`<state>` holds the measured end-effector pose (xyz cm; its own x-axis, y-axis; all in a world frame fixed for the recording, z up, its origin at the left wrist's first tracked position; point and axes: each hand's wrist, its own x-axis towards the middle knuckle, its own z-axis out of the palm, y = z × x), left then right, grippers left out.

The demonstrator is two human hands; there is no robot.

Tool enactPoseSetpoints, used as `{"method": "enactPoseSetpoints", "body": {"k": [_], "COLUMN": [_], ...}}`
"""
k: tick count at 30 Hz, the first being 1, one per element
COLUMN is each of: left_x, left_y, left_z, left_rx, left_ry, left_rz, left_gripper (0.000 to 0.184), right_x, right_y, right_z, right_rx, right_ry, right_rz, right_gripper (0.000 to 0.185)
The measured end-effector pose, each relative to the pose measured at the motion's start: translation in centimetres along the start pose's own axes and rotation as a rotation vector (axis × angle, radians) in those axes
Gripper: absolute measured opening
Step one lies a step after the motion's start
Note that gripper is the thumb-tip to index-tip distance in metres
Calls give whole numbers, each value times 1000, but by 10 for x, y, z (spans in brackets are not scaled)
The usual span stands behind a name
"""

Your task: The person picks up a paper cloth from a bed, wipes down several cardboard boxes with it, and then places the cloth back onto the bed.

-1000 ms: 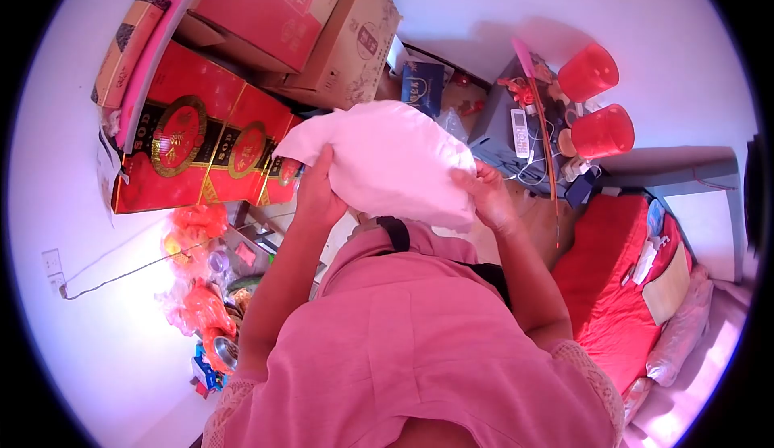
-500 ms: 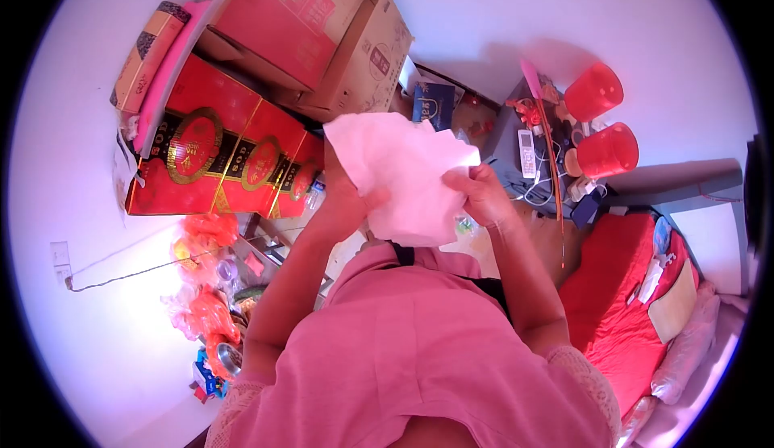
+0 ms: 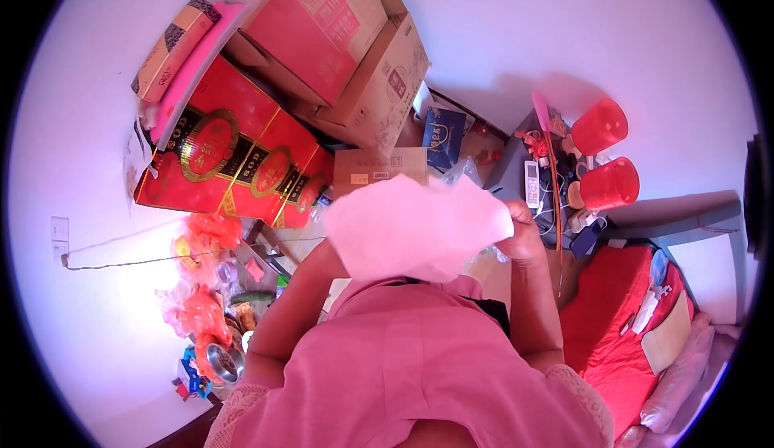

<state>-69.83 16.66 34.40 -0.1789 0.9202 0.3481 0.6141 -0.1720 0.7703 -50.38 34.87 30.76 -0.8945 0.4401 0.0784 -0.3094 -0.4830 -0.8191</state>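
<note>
A thin, pale pinkish-white sheet (image 3: 411,230), cloth or paper, is spread in the air in front of my chest. My right hand (image 3: 521,234) pinches its right edge, fingers bent around the corner. My left hand (image 3: 326,260) is at the sheet's lower left side; its fingers are mostly hidden behind the sheet, which hangs from there too. The sheet's upper edge is uneven. Just beyond it lies a cardboard box (image 3: 379,164) with a printed label, partly covered by the sheet.
Large cardboard boxes (image 3: 318,33) and a red gift box (image 3: 242,154) are stacked at upper left. Orange plastic bags (image 3: 210,311) and a metal bowl (image 3: 224,362) lie at left. Red canisters (image 3: 609,184) and a white remote (image 3: 532,184) are at right, above a red-covered bed (image 3: 605,319).
The sheet has moved down and spread wider. My right hand has shifted right and down with its edge. My left thumb, visible before, is now behind the sheet. The view has also shifted.
</note>
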Motion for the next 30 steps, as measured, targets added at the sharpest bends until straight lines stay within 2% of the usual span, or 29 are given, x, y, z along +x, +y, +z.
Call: {"method": "enactPoseSetpoints", "body": {"k": [1, 4, 6, 7, 10, 12, 13, 14, 16, 17, 19, 20, 25, 27, 28, 30], "left_x": [3, 20, 15, 17, 24, 27, 28, 30, 32, 33, 34, 35, 39, 38, 37, 36], "left_y": [1, 25, 24, 21, 35, 30, 27, 27, 28, 29, 35, 36, 44, 34, 30, 27], "left_z": [-1, -11, -13, -12, -10, -6, -4, -1, 4, 3, -2, -4, -18, -15, -12, -9], "left_rx": [172, 274, -39, -122, -81, 322, 520, 496, 448, 441, 427, 331, -53, 79, 143, 84], "left_ry": [-112, -349, -265, -200, -109, -155, -176, -154, -112, -100, -75, -72, -91, -31, -2, 97], "left_rz": [27, -85, -475, -451, -596, -354, -226, -227, -228, -188, -108, -134, -240, -194, -172, -347], "left_gripper": [31, 42, 50, 50, 39, 31, 28, 28, 30, 29, 28, 27, 15, 14, 14, 21], "right_x": [1, 7, 11, 12, 14, 18, 20, 21, 24, 26, 27, 28, 27, 30, 32, 39], "right_y": [-7, -15, -10, -12, -19, -10, -7, -5, 0, 0, 9, 13, 15, 20, 20, 21], "right_z": [4, 4, -4, -4, 5, -2, -3, -4, 4, 8, 0, -2, 1, -5, -6, -6], "right_rx": [-56, -205, -258, -229, 158, 248, 169, 90, -314, -347, -458, -513, -463, -471, -353, -118], "right_ry": [5, 30, 43, 107, 157, 116, 136, 156, 274, 275, 214, 181, 121, 150, 219, 352], "right_rz": [-3, -32, -104, -28, 77, 129, 139, 151, 144, 161, 270, 325, 235, 243, 158, -14], "right_gripper": [14, 14, 16, 12, 14, 19, 24, 29, 40, 51, 51, 51, 38, 31, 27, 20]}}
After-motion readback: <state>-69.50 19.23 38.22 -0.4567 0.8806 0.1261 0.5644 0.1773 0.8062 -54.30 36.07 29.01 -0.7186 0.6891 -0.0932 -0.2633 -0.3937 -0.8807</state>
